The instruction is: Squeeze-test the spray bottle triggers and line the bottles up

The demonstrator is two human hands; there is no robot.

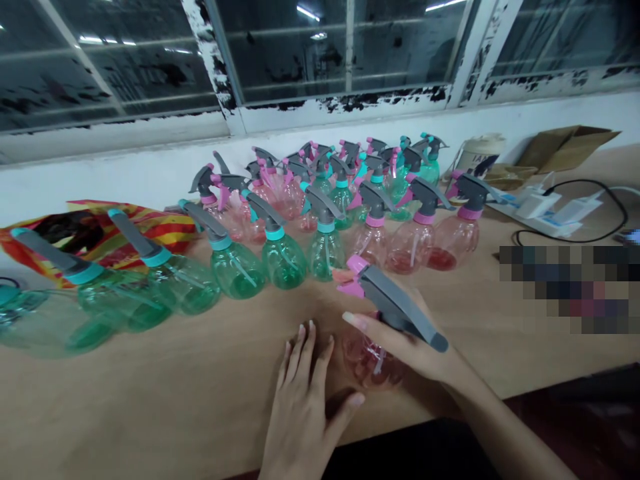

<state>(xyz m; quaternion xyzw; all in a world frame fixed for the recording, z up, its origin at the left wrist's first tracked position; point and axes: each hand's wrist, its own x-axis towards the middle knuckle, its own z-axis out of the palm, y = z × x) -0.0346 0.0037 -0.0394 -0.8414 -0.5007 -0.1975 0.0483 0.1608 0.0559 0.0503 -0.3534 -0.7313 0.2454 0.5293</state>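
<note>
A pink spray bottle (367, 360) with a grey and pink trigger head stands near the table's front edge. My right hand (420, 350) is wrapped round it just below the head, thumb on the near side; its other fingers are mostly hidden behind the bottle. To the left of that bottle, my left hand (303, 393) rests on the table, palm down with fingers stretched out, holding nothing. Beyond both hands runs a row of spray bottles, with a green bottle (284, 260) and a pink bottle (413, 243) among them.
Behind the row, several more pink and green bottles crowd against the wall. A red and yellow bag (170, 223) lies at the left. A power strip (535, 210) with a black cable, a white container (480, 157) and a brown paper bag (565, 150) are at the right.
</note>
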